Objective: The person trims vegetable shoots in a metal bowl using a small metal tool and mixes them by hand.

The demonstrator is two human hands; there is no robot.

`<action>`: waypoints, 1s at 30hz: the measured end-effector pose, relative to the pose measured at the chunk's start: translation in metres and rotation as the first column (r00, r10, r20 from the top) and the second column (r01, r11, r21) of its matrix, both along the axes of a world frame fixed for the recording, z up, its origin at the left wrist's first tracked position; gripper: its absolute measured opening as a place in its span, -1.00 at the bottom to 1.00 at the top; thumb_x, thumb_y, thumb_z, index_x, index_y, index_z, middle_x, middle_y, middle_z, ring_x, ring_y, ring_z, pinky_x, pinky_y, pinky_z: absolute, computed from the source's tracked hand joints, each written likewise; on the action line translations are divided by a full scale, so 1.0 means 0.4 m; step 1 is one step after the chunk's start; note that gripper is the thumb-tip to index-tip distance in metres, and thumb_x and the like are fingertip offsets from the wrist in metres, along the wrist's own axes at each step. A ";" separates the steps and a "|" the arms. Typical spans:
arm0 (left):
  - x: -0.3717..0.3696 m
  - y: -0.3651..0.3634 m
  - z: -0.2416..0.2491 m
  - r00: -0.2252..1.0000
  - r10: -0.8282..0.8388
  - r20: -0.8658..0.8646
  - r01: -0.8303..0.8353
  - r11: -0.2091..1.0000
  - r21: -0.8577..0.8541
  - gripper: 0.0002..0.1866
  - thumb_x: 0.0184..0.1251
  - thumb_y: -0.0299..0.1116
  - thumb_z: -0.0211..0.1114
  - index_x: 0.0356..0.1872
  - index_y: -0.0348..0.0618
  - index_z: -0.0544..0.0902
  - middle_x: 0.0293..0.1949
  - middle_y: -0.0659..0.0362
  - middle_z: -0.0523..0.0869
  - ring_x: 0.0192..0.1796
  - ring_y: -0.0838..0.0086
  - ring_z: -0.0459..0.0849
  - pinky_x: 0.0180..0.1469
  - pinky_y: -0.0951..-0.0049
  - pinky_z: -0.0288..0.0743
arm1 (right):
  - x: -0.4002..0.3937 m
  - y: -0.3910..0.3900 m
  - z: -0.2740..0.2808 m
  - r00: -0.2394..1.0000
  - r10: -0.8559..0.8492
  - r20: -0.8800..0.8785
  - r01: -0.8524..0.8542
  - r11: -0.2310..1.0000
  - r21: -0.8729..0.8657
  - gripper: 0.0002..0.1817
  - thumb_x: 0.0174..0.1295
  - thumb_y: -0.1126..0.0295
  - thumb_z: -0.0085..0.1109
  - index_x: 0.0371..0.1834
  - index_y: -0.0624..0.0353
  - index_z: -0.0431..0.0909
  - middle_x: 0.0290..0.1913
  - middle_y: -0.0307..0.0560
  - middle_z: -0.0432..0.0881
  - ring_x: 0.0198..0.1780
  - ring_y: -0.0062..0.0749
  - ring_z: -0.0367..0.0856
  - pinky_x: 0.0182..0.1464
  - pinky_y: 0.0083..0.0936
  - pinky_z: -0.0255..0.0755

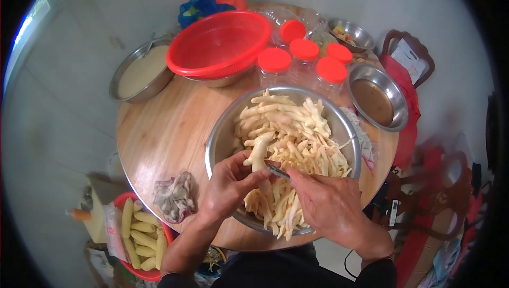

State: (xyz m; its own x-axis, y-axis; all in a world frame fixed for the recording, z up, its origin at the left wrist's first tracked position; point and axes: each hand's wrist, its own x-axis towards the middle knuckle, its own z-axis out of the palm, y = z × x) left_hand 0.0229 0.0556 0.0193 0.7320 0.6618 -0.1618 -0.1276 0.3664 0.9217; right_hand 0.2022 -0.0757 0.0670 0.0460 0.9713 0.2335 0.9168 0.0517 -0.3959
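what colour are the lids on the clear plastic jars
The lids are red, best seen in the head view.

Metal tool (278, 172): handle mostly hidden inside the right hand (331, 200); exact type cannot be told. Chicken foot (259, 147): lower part covered by the fingers of the left hand (228, 187). Steel bowl (225, 82): all but a strip concealed under the red basin (214, 74). Small bowl (366, 37): contents too small to identify. White device (393, 212): markings illegible from here. Carved chair (456, 195): blurred. Dark sleeves (379, 275): cut off by the bottom edge. Window (34, 17): lost partly in the black border.
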 end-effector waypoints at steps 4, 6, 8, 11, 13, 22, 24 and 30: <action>0.009 -0.034 0.014 0.993 0.088 -0.074 -0.086 0.996 0.021 -0.53 0.34 -0.62 0.45 0.26 -0.40 0.58 0.04 -0.01 0.81 0.02 0.39 0.81 0.11 0.42 0.70 | -0.021 -0.003 0.010 1.000 -0.011 0.023 0.011 1.000 -0.015 -0.62 0.30 0.42 0.16 0.20 0.08 0.64 -0.46 -0.04 0.73 -0.48 -0.12 0.76 -0.44 -0.23 0.62; 0.010 -0.039 0.003 0.994 0.094 -0.047 -0.093 0.995 0.033 -0.51 0.33 -0.62 0.46 0.28 -0.40 0.58 0.04 0.01 0.81 0.03 0.42 0.80 0.11 0.44 0.70 | -0.024 -0.003 0.007 0.999 -0.002 0.038 0.001 1.000 0.011 -0.60 0.30 0.41 0.16 0.22 0.11 0.64 -0.48 -0.04 0.73 -0.49 -0.10 0.76 -0.46 -0.23 0.61; 0.008 -0.040 0.003 0.994 0.103 -0.023 -0.102 0.994 0.044 -0.49 0.32 -0.62 0.47 0.29 -0.41 0.57 0.04 0.02 0.81 0.04 0.44 0.80 0.11 0.46 0.70 | -0.032 -0.005 0.008 0.998 -0.017 0.067 0.018 1.000 -0.003 -0.60 0.29 0.41 0.16 0.21 0.12 0.64 -0.48 -0.03 0.73 -0.50 -0.09 0.75 -0.47 -0.23 0.61; 0.005 -0.043 0.014 0.995 0.077 -0.058 -0.069 0.988 0.141 -0.51 0.44 -0.57 0.40 0.34 -0.42 0.52 0.07 0.05 0.80 0.09 0.49 0.76 0.21 0.46 0.67 | -0.045 -0.007 0.018 0.993 -0.039 0.112 0.042 0.999 -0.022 -0.61 0.27 0.41 0.17 0.18 0.13 0.66 -0.49 -0.02 0.72 -0.53 -0.08 0.75 -0.47 -0.21 0.61; 0.008 -0.048 0.013 0.993 0.109 -0.043 -0.100 0.980 0.172 -0.49 0.42 -0.58 0.41 0.35 -0.43 0.52 0.07 0.06 0.80 0.09 0.50 0.76 0.20 0.47 0.67 | -0.051 -0.007 0.021 0.991 -0.044 0.128 0.048 0.998 -0.027 -0.61 0.26 0.41 0.18 0.17 0.13 0.66 -0.50 -0.02 0.72 -0.54 -0.08 0.74 -0.48 -0.20 0.61; -0.006 -0.042 -0.019 0.982 0.116 -0.148 -0.053 0.925 0.377 -0.42 0.32 -0.54 0.50 0.35 -0.39 0.54 0.04 0.11 0.82 0.05 0.59 0.73 0.10 0.50 0.69 | -0.054 -0.015 0.018 0.982 -0.007 0.189 0.020 0.998 -0.065 -0.60 0.23 0.40 0.18 0.15 0.17 0.67 -0.54 -0.03 0.69 -0.59 -0.14 0.72 -0.50 -0.24 0.58; -0.004 -0.045 -0.007 0.990 0.094 -0.105 -0.054 0.942 0.331 -0.43 0.33 -0.53 0.50 0.35 -0.39 0.55 0.03 0.12 0.82 0.04 0.60 0.73 0.10 0.51 0.69 | -0.054 -0.017 0.024 0.982 0.001 0.188 0.020 0.994 -0.107 -0.58 0.22 0.39 0.18 0.16 0.17 0.67 -0.55 -0.03 0.69 -0.57 -0.15 0.73 -0.48 -0.24 0.58; -0.004 -0.051 -0.014 0.988 0.085 -0.129 -0.032 0.930 0.366 -0.48 0.37 -0.50 0.47 0.32 -0.39 0.58 0.02 0.14 0.83 0.01 0.62 0.73 0.06 0.52 0.68 | -0.061 -0.027 0.007 0.976 0.042 0.212 -0.005 0.985 -0.172 -0.66 0.24 0.38 0.16 0.07 0.19 0.63 -0.58 -0.04 0.66 -0.53 -0.15 0.75 -0.45 -0.23 0.57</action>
